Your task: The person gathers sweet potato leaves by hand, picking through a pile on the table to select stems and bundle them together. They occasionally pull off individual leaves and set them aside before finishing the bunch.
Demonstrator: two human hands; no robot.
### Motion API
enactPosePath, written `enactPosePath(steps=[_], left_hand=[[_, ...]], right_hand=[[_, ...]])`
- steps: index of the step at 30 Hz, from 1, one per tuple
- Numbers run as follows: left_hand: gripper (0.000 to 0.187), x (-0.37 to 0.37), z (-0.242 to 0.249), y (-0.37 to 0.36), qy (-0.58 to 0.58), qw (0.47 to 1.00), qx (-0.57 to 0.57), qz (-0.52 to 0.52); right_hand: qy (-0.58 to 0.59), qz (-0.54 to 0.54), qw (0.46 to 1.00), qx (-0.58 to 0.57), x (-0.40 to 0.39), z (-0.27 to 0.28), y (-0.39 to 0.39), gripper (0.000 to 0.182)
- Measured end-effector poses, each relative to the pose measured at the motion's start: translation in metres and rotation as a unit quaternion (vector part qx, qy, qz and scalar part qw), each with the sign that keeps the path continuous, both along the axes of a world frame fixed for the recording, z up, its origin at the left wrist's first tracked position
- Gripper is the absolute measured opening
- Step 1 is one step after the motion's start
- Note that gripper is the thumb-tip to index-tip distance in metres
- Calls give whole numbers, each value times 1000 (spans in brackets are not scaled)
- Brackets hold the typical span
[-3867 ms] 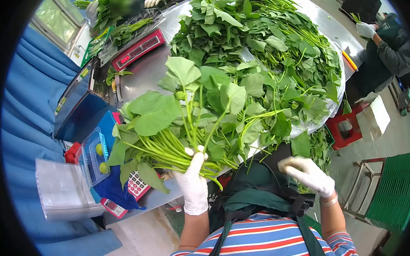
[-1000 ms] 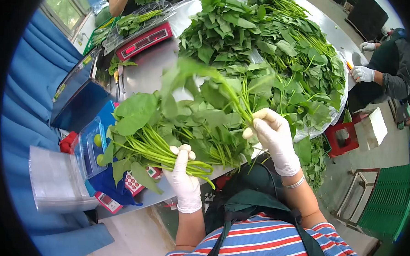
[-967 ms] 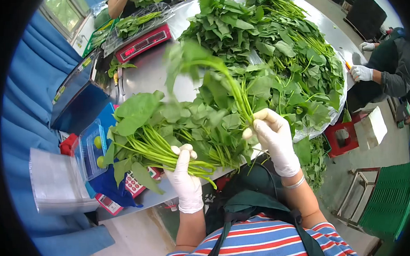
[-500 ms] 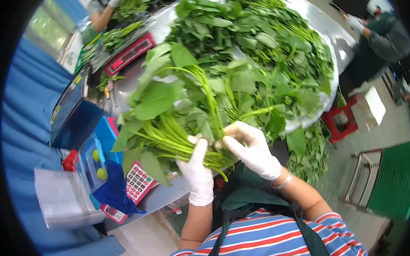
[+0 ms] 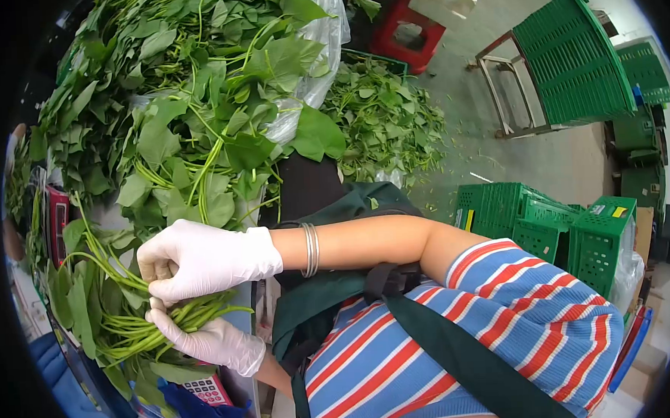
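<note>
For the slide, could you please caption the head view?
Gloved left hand and right hand grip a bunch of leafy greens beside the heaped pile.

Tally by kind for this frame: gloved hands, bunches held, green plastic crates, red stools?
Gloved hands: 2, the left hand and the right hand
Bunch of greens held: 1
Green plastic crates: about 4, stacked, hard to separate
Red stool: 1
Total: about 8

Both gloved hands are gripping a bundle of leafy green stems [image 5: 123, 323]: the right hand [image 5: 203, 259] is lying over the left hand [image 5: 206, 341]. A heap of loose greens [image 5: 188, 103] is covering the surface behind.
</note>
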State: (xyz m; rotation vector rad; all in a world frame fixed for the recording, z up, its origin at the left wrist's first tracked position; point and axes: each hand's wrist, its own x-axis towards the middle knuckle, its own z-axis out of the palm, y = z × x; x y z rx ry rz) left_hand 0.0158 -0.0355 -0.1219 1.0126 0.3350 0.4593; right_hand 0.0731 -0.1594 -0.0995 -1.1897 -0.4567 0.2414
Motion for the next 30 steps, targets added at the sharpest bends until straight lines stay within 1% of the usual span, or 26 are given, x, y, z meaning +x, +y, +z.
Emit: enactPosePath(steps=[2,3,5,6,8,9,11,12,14,15,17,18,19,21,22,23,26,27,28,30], left_hand=[[34,0,0,-3,2,1000,9,26],[34,1,2,-6,5,1000,11,26],[32,1,6,-11,16,999,-2,48],[32,1,3,-8,17,999,-1,48],[30,0,-4,0,7,999,-2,34],[30,0,-6,0,7,999,-2,35],[25,1,-8,0,-11,1000,8,19],[25,1,-7,-2,-12,1000,10,21],[20,0,-2,-12,18,1000,0,7],[15,-3,17,-36,74,995,50,46],[9,0,23,-39,119,983,96,99],[5,1,24,-33,96,990,73,78],[6,2,21,-29,72,995,49,56],[14,4,20,-26,44,996,8,73],[18,4,24,-27,26,997,-4,71],[19,3,26,-28,10,998,3,63],[19,2,28,-30,1,999,3,33],[19,2,26,-32,-1,999,0,34],[18,1,24,-34,-7,1000,2,7],[19,2,21,-41,-16,999,4,-34]], right_hand=[[-35,-18,999,-38,1,0,-1,16],[-32,-18,999,-37,1,-1,0,16],[-67,-39,995,-60,2,-3,0,16],[-66,-38,995,-59,4,-4,-2,16],[-53,6,997,-55,7,-6,-8,16],[-50,6,998,-37,10,-7,-11,15],[-56,-18,997,-43,15,-5,-15,13],[-58,-16,997,-42,13,-3,-18,13],[3,32,999,-24,10,4,-24,11],[-39,12,999,-27,10,-6,-17,11],[-22,38,998,-38,7,-5,-17,12],[-12,42,998,-49,6,-4,-18,13],[-3,35,998,-46,5,-4,-19,15],[20,34,991,-129,6,7,-29,17],[10,14,991,-134,4,6,-32,17],[55,28,991,-117,0,12,-38,17],[52,34,988,-144,-8,13,-59,20],[80,31,986,-146,-10,12,-66,19],[110,27,983,-147,-13,12,-72,18],[122,19,984,-130,-14,8,-81,18]])
